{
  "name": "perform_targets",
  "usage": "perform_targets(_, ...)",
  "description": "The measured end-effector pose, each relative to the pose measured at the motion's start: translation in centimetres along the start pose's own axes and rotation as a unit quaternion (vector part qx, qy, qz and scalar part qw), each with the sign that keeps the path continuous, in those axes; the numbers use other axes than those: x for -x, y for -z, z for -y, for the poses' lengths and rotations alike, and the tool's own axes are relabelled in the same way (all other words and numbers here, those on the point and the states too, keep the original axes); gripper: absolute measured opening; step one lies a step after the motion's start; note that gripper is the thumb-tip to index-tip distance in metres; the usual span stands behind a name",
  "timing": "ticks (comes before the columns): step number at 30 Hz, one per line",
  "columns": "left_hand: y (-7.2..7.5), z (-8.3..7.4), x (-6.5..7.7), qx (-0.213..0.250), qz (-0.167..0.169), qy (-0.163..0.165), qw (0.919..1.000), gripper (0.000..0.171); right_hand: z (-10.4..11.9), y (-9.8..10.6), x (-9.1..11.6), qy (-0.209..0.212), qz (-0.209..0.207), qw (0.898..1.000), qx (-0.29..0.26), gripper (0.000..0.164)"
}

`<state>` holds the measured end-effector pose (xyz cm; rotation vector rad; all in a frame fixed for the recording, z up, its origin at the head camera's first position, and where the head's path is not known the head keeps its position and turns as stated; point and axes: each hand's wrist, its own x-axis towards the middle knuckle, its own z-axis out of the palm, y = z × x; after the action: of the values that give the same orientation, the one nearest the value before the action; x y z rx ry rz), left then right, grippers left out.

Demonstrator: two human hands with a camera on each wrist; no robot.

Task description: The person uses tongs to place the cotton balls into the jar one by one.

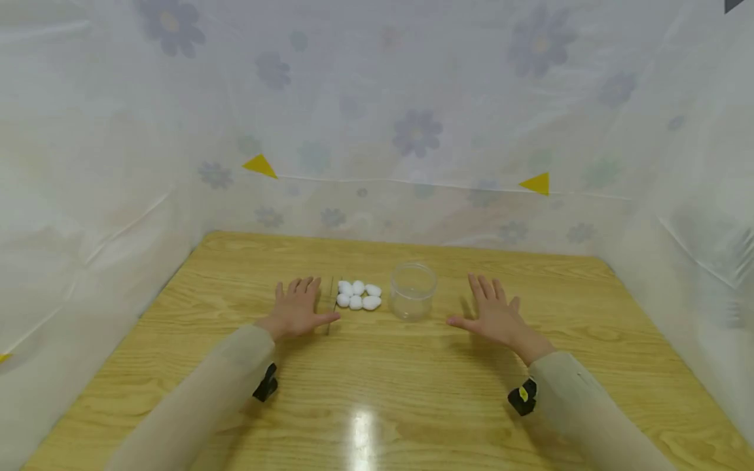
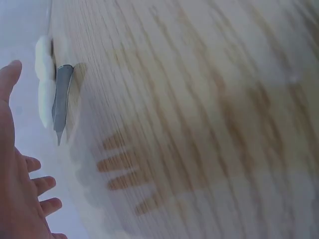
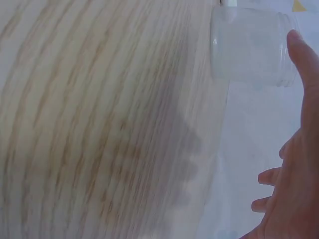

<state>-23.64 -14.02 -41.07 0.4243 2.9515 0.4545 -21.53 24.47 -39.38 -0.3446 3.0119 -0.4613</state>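
My left hand (image 1: 296,313), fingers spread and holding nothing, is just left of slim metal tweezers (image 2: 62,97) with a pointed tip. Beside the tweezers, white cotton balls (image 1: 356,302) lie in two short rows on the table. To their right a clear round jar (image 1: 412,304) stands upright with its mouth uncovered; nothing shows inside it. My right hand (image 1: 497,318) is to the right of the jar, apart from it, palm down with its fingers spread. In the right wrist view the same jar (image 3: 249,46) appears beyond the thumb.
The wood-grain table (image 1: 377,373) reaches back to a pale flowered curtain (image 1: 377,118), with plain whitish sheets on both sides. Yellow triangles (image 1: 536,184) mark the back sheet. A black strap device (image 1: 266,383) is on the left wrist and another (image 1: 523,397) on the right.
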Motion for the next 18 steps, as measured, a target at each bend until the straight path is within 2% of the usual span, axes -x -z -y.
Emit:
perform_targets(4, -0.2, -0.2, -0.2, -0.002, 0.006, 0.009, 0.9999, 0.094, 0.4, 0.0, -0.1, 0.004, 0.006, 1.0, -0.023, 0.111)
perform_targets(8, -0.2, -0.3, -0.3, 0.009, 0.01, 0.015, 0.9998, 0.093, 0.9, -0.1, -0.4, 0.01, 0.007, 1.0, -0.024, 0.113)
perform_targets(18, -0.2, -0.9, -0.7, 0.079, 0.026, 0.038, 0.9958, 0.091, 1.5, -0.7, -1.4, 0.013, 0.006, 1.0, -0.023, 0.115)
